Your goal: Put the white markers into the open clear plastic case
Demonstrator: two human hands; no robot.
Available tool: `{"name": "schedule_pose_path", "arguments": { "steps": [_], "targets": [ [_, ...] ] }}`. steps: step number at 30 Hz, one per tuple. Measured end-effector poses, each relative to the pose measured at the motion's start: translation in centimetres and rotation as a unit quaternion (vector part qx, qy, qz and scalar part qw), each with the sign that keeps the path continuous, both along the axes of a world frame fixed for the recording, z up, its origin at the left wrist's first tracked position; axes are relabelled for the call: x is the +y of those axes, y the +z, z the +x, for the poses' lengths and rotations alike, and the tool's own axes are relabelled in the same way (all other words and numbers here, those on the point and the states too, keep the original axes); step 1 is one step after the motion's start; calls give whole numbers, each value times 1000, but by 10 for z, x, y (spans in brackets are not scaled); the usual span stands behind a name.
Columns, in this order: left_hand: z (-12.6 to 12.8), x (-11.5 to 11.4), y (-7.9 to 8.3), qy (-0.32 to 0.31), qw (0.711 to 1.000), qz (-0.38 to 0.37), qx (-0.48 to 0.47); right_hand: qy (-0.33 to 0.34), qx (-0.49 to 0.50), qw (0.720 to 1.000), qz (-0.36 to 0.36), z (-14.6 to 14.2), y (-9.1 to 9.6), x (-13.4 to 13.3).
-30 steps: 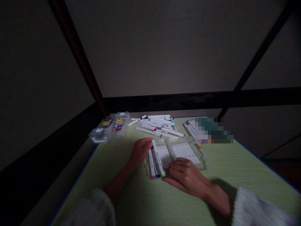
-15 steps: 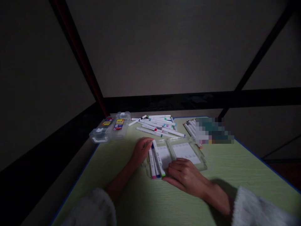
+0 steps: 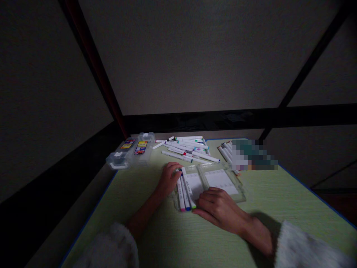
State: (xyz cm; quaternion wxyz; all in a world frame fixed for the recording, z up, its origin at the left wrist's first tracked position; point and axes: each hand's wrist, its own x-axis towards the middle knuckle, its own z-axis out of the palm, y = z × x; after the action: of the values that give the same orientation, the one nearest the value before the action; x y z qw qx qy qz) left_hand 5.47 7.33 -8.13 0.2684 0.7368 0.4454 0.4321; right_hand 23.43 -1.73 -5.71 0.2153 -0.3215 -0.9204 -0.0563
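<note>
Three white markers lie side by side in the left half of an open clear plastic case (image 3: pixel 242 194): a pink-ended marker (image 3: pixel 180 193), a blue-ended marker (image 3: pixel 185 193) and a green-ended marker (image 3: pixel 187 186). My left hand (image 3: pixel 169 179) is closed at their far ends, thumb and fingertips around the tops. With fingers curled, my right hand (image 3: pixel 219 206) rests over the case's near edge, its thumb and forefinger at the end of the green-ended marker. Its fingertips are partly hidden. White printed sheets (image 3: pixel 220 180) line the case.
A heap of white markers (image 3: pixel 189 147) lies across the back of the table (image 3: pixel 150 238). Another clear case (image 3: pixel 129 154) with colourful labels stands at the back left. More markers (image 3: pixel 227 152) lie at the right beside a blurred-out patch.
My left hand has shifted slightly at the tops of the markers, its fingers lifting a little. The green-ended marker sits slightly closer to the others. My right hand has stayed in place.
</note>
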Motion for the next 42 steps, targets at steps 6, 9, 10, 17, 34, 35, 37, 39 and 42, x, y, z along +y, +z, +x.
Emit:
{"name": "schedule_pose_path", "arguments": {
  "steps": [6,9,10,17,34,35,37,39,42],
  "targets": [
    [0,0,-3,-10,1000,1,17,0,-7,1000,-13,1,0,0],
    [1,0,-4,-13,1000,2,24,-2,-12,1000,-18,1,1,0],
    [1,0,-4,-13,1000,3,25,-2,-13,1000,-19,1,1,0],
    [1,0,-5,-9,999,0,39,-6,-5,1000,-25,0,1,1],
    [-1,-1,-3,-19,998,-5,62,-6,-11,999,-46,1,1,1],
    [-1,-1,-3,-19,998,-5,64,-7,-11,999,-50,1,2,1],
    [-1,-1,-2,-19,998,-4,67,-12,-13,998,-56,2,2,1],
    [0,-1,-2,-18,998,-3,67,-16,-17,998,-60,2,3,2],
    [0,-2,-1,-16,998,-2,69,-20,-20,997,-72,3,4,2]
  ]
}}
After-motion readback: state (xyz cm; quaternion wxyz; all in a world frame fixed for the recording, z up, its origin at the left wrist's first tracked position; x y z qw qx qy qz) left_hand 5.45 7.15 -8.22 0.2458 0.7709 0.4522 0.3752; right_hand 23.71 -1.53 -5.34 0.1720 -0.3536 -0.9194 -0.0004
